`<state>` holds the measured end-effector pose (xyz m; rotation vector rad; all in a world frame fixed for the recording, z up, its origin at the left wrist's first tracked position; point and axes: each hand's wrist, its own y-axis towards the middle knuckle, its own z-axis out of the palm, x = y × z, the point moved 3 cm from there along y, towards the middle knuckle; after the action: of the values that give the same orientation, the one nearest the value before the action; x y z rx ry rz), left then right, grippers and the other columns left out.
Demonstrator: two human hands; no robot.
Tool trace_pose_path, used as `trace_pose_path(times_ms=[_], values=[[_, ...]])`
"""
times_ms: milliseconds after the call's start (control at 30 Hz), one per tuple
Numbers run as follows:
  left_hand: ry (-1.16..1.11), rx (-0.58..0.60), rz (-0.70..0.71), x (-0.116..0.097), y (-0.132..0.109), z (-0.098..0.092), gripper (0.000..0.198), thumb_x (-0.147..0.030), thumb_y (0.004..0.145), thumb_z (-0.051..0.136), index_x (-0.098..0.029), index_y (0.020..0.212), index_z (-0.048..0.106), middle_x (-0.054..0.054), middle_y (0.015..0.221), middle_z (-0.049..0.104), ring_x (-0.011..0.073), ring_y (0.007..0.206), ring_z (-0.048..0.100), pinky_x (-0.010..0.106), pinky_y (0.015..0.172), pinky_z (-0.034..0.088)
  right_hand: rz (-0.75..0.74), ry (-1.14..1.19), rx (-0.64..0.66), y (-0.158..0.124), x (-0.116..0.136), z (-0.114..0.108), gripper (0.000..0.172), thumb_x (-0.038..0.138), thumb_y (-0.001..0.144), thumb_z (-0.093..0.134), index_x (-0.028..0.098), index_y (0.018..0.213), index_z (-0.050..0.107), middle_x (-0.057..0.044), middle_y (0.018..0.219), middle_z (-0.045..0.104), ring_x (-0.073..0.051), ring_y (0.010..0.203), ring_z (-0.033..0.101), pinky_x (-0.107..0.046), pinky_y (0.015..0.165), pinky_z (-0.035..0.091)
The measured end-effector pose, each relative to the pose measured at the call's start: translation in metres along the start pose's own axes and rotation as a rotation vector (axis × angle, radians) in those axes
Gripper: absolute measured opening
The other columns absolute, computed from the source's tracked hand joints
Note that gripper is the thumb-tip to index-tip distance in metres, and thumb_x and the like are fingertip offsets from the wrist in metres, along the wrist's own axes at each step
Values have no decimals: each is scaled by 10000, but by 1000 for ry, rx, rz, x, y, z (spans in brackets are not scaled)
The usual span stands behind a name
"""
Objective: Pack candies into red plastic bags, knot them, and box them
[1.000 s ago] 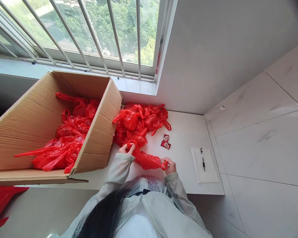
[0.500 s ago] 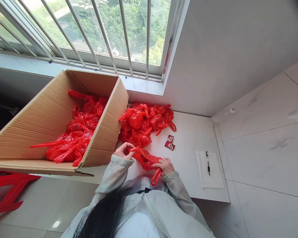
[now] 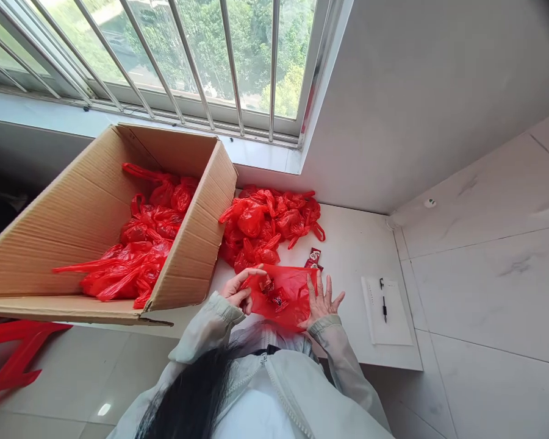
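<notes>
A thin red plastic bag [image 3: 295, 314] is stretched between my hands at the front of the white table. Small dark red packets [image 3: 279, 300] show in the middle of it. My left hand [image 3: 236, 291] is at the bag's left edge, index finger stretched along the top and the other fingers curled against the film. On the right side, my right hand [image 3: 321, 303] presses against the bag with its fingers spread. Just beyond the bag, two small red packets [image 3: 315, 255] lie on the table, partly covered by the bag. Farther back sits a heap of filled red bags [image 3: 260, 222].
To the left stands a large open cardboard box [image 3: 196, 235] with red bags [image 3: 141, 244] inside. A notepad [image 3: 373, 317] with a black pen [image 3: 384, 310] lies to the right. A barred window [image 3: 210, 67] is behind. A red plastic stool [image 3: 22, 347] shows at lower left.
The bag, bunched between my fingers before, is now spread wider and flatter, showing packets within. My right hand has moved slightly right and its fingers have opened out.
</notes>
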<state>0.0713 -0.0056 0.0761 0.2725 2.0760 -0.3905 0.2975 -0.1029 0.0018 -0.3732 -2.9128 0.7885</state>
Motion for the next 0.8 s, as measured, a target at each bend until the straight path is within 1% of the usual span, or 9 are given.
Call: trace_pose_path(times_ms=[100,233,300,400,467,533,633,700,800], values=[[56,74,33,-7,-7,-3,523,-208,794,401,-281,1249,647,55,1046,718,155,567,629,272,515,529,-13,-7,50,-9,-1,-12,1348,577,520,840,260,1577,66,-151,1636,-105,-454,1457,-191,-809,1008,29],[164,135,85,-11,-13,2,636,-128,768,400,-300,1359,564,44,1269,637,167,793,674,272,721,564,-9,-20,71,-10,-3,-18,1283,542,531,854,273,1570,153,-143,1632,-134,-448,1451,-210,-819,1000,44],[236,165,100,-9,-13,8,668,-92,760,401,-294,1380,543,52,1316,604,153,770,675,258,726,555,-4,-10,119,-7,-3,-15,1252,507,533,868,289,1563,190,-121,1634,-145,-444,1455,-206,-808,1016,47],[337,186,98,-5,-10,20,660,-70,785,407,-281,1398,533,88,1374,561,143,668,675,234,590,519,-12,17,176,-7,-1,-6,1116,435,593,854,273,1539,285,-129,1640,-103,-432,1473,-155,-777,1051,13],[387,192,97,-2,-9,27,640,-70,804,411,-279,1394,543,98,1402,543,145,641,676,229,531,493,-58,34,95,-12,2,-5,982,390,658,810,240,1513,351,-169,1641,-52,-422,1484,-120,-742,1078,-22],[423,194,104,0,-8,33,633,-69,810,412,-283,1390,550,96,1400,546,156,670,686,230,539,501,-104,53,-19,-18,3,-5,863,345,724,744,215,1497,381,-193,1639,-14,-411,1491,-97,-706,1100,-42],[467,185,110,3,-3,38,648,-80,804,433,-286,1410,524,92,1366,571,192,795,703,243,607,535,-78,88,-24,-26,0,-2,761,310,765,687,205,1472,428,-190,1640,37,-425,1492,-61,-711,1099,-17],[495,172,101,6,0,41,647,-94,811,434,-273,1429,500,100,1361,573,201,809,702,254,629,543,-70,99,-24,-29,-6,0,796,329,744,703,206,1478,419,-182,1642,40,-442,1486,-70,-729,1088,-7],[523,144,77,7,3,44,653,-112,814,439,-262,1448,467,90,1390,552,183,769,695,253,635,546,-136,87,-90,-30,-13,2,930,357,713,729,228,1532,309,-159,1647,-1,-433,1478,-126,-737,1083,0]])
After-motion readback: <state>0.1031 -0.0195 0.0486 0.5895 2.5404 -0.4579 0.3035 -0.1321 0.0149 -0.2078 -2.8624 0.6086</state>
